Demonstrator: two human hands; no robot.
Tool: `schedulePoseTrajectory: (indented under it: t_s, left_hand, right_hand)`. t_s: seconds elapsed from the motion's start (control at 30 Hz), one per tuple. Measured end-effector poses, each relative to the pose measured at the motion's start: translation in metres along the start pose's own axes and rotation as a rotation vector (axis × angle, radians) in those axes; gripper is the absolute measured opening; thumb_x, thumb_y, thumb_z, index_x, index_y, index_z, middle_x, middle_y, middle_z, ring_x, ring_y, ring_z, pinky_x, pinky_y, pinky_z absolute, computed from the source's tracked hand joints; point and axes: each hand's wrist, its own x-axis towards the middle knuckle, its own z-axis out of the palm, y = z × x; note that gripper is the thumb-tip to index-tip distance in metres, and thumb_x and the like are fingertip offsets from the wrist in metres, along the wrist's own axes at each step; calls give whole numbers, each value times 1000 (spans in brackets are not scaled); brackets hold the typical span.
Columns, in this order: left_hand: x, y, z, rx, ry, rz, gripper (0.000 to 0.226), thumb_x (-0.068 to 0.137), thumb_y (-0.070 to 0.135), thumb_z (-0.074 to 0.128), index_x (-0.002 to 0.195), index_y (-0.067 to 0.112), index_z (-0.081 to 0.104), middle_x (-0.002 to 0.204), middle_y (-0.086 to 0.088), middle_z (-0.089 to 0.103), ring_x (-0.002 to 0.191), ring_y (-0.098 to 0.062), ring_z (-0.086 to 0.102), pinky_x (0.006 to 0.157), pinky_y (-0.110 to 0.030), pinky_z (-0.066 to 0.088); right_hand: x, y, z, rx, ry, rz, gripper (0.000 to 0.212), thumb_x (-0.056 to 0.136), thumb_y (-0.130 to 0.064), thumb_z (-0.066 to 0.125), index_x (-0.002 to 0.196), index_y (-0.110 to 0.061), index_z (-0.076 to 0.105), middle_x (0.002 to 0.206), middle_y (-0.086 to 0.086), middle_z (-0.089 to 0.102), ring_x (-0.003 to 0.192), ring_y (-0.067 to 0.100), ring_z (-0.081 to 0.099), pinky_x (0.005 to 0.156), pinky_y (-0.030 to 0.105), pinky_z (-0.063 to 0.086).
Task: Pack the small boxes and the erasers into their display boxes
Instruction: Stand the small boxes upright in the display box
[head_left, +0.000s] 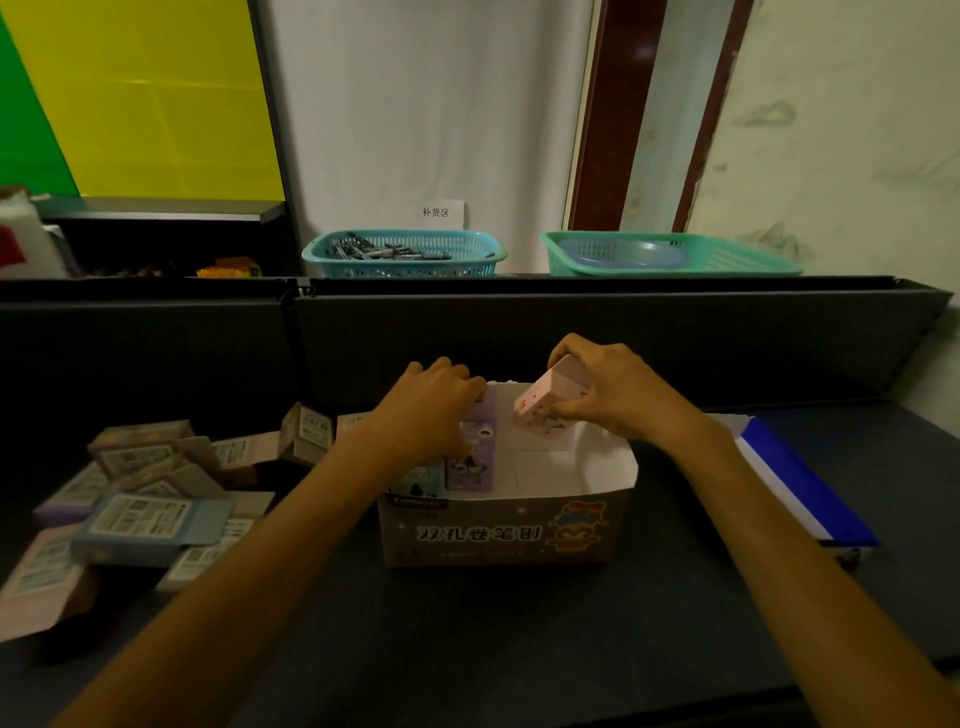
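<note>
An open display box (519, 530) with cartoon print stands on the dark table in front of me. Its left end holds an upright purple small box (475, 457) and a light blue small box (421, 480) beside it. My left hand (431, 410) rests on top of the purple box, fingers curled over its upper edge. My right hand (613, 395) grips a pink small box (550, 410), tilted, just above the box's white inside. The right part of the display box shows bare white card.
A heap of several small boxes (150, 488) lies on the table at the left. A blue-and-white flat box (800, 478) sits at the right. Behind a dark partition stand a teal basket (405, 254) with pens and a green basket (670, 254).
</note>
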Motion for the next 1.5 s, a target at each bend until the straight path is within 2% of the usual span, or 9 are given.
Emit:
schedulePoseTrajectory:
  t_s: [0.33,0.47,0.57,0.7,0.93,1.07,1.23,1.37,1.5]
  left_hand:
    - [-18,-33,-27,-113,50,-131,68,82,54,60,139,26,36,132,0,47,121,-20,41,97,-39,36]
    - [-25,-40,-34,-108,58,-165,69,82,53,60,140,27,34,135,0,45,124,-20,40,97,-40,37]
    - [-27,-44,-35,-86,56,-185,70,82,52,61,141,27,33,135,0,44,124,-21,40,97,-41,38]
    - [-26,-44,-34,-83,58,-193,68,83,50,60,141,27,31,135,-1,44,123,-21,41,96,-38,38]
    - [-25,-45,-30,-86,36,-197,68,84,50,59,141,27,31,134,-1,45,123,-21,41,97,-40,38]
    - [-26,-46,-30,-71,28,-212,68,84,51,58,141,27,31,136,-1,44,125,-21,40,97,-39,38]
    - [-33,-48,-32,-54,32,-247,69,84,51,58,142,27,30,137,-1,43,125,-21,39,97,-39,38]
    - [-41,-49,-38,-41,30,-296,68,85,53,56,142,26,30,138,-1,43,125,-22,39,97,-39,38]
    - [-59,-50,-38,-34,7,-369,65,88,52,53,142,26,29,140,-2,41,128,-22,37,100,-40,37]
  right_hand:
    - [20,-20,11,-151,-135,-51,48,75,-24,78,115,-26,51,117,-1,55,103,18,54,84,36,52]
    - [28,-21,24,-165,-158,-44,51,75,-18,78,115,-25,47,118,3,56,102,20,57,82,39,55]
    - [31,-21,30,-186,-146,-64,50,75,-17,77,114,-25,47,119,1,52,102,17,54,84,36,53]
    - [31,-21,33,-303,-123,-127,48,77,-26,75,118,-25,49,119,-3,47,102,15,51,84,34,50]
    - [29,-26,40,-430,-37,-212,52,78,-32,73,121,-23,45,119,-2,45,104,15,43,72,26,38]
    - [28,-29,34,-409,-20,-193,62,78,-34,74,129,-23,41,124,0,44,110,16,44,80,26,37]
    - [19,-41,8,-331,-15,-153,62,88,-42,62,141,-24,36,139,-1,43,125,18,40,100,31,34]
    - [9,-52,1,-315,-35,-161,62,92,-43,54,146,-24,30,145,1,39,130,20,36,105,33,30]
    - [6,-57,12,-340,-62,-202,64,91,-45,55,146,-24,30,146,0,39,131,20,36,107,35,29]
